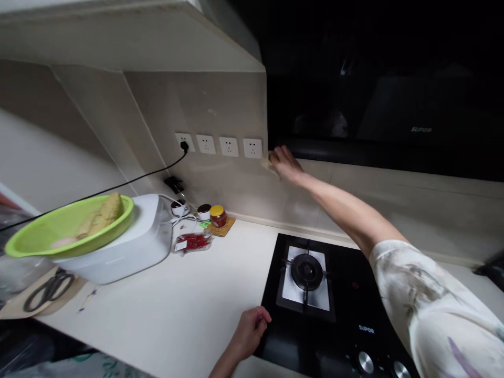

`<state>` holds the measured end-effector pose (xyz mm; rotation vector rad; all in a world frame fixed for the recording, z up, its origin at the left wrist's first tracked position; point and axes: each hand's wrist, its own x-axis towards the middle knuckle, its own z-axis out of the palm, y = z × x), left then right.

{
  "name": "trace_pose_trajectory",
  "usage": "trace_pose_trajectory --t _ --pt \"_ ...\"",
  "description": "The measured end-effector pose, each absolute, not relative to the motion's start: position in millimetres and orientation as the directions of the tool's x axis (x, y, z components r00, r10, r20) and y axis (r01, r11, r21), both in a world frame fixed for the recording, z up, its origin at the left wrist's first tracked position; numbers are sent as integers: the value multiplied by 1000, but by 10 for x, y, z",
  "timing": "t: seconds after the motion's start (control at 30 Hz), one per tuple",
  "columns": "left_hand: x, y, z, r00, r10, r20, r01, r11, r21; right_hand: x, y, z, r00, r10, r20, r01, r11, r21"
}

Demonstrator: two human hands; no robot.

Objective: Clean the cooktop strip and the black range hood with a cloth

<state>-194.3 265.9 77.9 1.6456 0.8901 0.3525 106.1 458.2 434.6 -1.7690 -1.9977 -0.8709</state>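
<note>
Head view, taken from left to right: far out to the left of both hands, scissors (pixel 48 289) lie on a board beside a white appliance (pixel 129 241) that carries a green bowl (pixel 69 224). Nearer, a packet of red chillies (pixel 192 242) and a yellow-lidded jar (pixel 218 215) stand left of and below the raised hand. The left hand (pixel 252 328) rests on the countertop (pixel 169 304), fingers curled loosely and holding nothing, touching the left edge of the black hob (pixel 338 310). Above and to its right, the right hand (pixel 284 161) presses a pale cloth (pixel 268 160) flat against the wall tile (pixel 220 105), just right of the row of sockets (pixel 218 145) and under the hood (pixel 394 105). By my judgement the wiping is midway; which parts are already cleaned I cannot tell.
</note>
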Motion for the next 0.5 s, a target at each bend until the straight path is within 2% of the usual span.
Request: trace_pose_trajectory --t 0.07,0.17,0.23,0.33,0.4,0.5 --pt "-1919 2685 776 667 708 -231 363 -38 931 1072 4627 4873 -186 699 691 975 47 216" --pt "-1813 2730 812 677 701 -225 361 -50 931 1135 4636 5602 -118 576 809 980 -67 190" --pt "-1723 2757 833 686 695 -217 358 -63 931 1235 4578 5853 -114 603 789 973 -92 211" --pt "-1613 2778 834 712 672 -202 332 -69 941 1496 4405 5873 -202 697 689 959 -3 284" --pt "-1576 2779 828 727 660 -193 311 -66 948 1740 4237 5797 -238 722 650 943 12 333" --pt "-1571 2769 836 728 655 -203 310 -50 950 2166 3913 5741 -159 728 667 916 -143 375"
